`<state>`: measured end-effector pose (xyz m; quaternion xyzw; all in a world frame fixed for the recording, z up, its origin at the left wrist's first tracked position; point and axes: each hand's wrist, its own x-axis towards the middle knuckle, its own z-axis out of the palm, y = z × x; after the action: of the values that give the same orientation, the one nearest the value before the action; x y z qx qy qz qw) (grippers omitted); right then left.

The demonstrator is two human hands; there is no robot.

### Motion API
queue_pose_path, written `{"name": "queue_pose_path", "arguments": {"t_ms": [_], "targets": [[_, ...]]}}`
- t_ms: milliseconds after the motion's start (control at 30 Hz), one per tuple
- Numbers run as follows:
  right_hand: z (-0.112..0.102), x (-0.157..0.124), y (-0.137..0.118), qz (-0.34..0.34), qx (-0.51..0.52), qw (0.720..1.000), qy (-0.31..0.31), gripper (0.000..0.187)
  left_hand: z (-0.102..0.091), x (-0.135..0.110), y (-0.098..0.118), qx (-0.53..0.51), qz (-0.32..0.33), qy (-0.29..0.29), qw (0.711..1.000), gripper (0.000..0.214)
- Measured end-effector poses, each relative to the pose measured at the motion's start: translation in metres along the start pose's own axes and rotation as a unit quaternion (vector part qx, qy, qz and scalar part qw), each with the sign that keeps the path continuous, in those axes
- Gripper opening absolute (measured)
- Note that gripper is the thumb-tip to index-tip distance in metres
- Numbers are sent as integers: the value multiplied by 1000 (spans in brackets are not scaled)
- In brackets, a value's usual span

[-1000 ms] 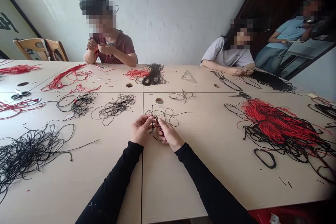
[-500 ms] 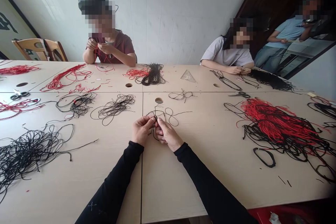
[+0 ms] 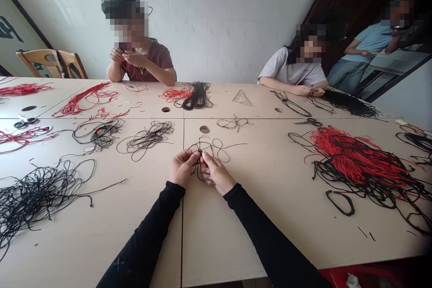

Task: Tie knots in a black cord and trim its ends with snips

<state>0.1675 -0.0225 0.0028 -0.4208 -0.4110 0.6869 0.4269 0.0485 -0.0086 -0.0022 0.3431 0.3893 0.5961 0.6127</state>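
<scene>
Over the middle of the table [image 3: 216,229], my left hand [image 3: 182,164] pinches a thin black cord [image 3: 221,147] between thumb and fingers. Close beside it, my right hand [image 3: 216,172] is closed on the same cord, thumb on top and fingers curled beneath. Between the fingertips the cord is bunched, perhaps in a knot; its exact shape is too small to tell. Short ends stick up and hang below the hands, and loose loops of it lie on the table just beyond them. Black sleeves cover both my forearms.
Black cord piles [image 3: 40,193] lie at left, a red and black heap [image 3: 361,162] at right. Scissors [image 3: 308,122] and a clear triangle ruler [image 3: 241,98] rest farther back. Two people [image 3: 141,60] sit opposite handling cords; a third [image 3: 367,45] stands at the far right.
My hands keep nearly the same place and grip on the black cord. Across the table, the left person's hands have shifted slightly with the red cord.
</scene>
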Motion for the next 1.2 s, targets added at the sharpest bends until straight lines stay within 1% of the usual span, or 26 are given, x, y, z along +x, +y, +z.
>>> {"name": "queue_pose_path", "arguments": {"t_ms": [133, 267, 367, 433, 500, 567, 633, 700, 833, 933, 1033, 1200], "targets": [[1, -1, -1, -2, 8, 1000, 4, 42, 1, -1, 0, -5, 0, -20, 1000, 32], [1, -1, -1, -2, 8, 1000, 3, 41, 2, -1, -1, -10, -11, -5, 1000, 32], [-1, 0, 0, -15, -36, 999, 18, 40, 1, 0, 0, -27, -9, 7, 1000, 34], [-3, 0, 0, -51, -95, 993, 38, 39, -2, 1, 2, -36, 0, 20, 999, 35], [-6, 1, -1, -112, -162, 978, 67, 39, -5, 3, 4, -42, 10, 39, 998, 36], [-8, 0, -2, -173, -226, 954, 95, 39, -8, 5, 7, -51, 21, 56, 997, 36], [-10, -1, -3, -209, -290, 927, 113, 41, -12, 7, 9, -64, 31, 67, 995, 35], [-12, -2, -5, -225, -350, 902, 118, 44, -16, 9, 12, -77, 38, 76, 993, 34], [-14, -7, -5, -231, -447, 862, 65, 45, -24, 12, 18, -106, 53, 92, 989, 35], [-13, -10, -6, -206, -500, 840, 37, 36, -30, 13, 23, -127, 55, 112, 984, 34], [-13, -12, -7, -185, -522, 833, 24, 25, -35, 15, 27, -145, 57, 127, 979, 30], [-15, -13, -4, -191, -528, 827, 4, 24, -41, 16, 30, -162, 51, 116, 979, 23]]}}
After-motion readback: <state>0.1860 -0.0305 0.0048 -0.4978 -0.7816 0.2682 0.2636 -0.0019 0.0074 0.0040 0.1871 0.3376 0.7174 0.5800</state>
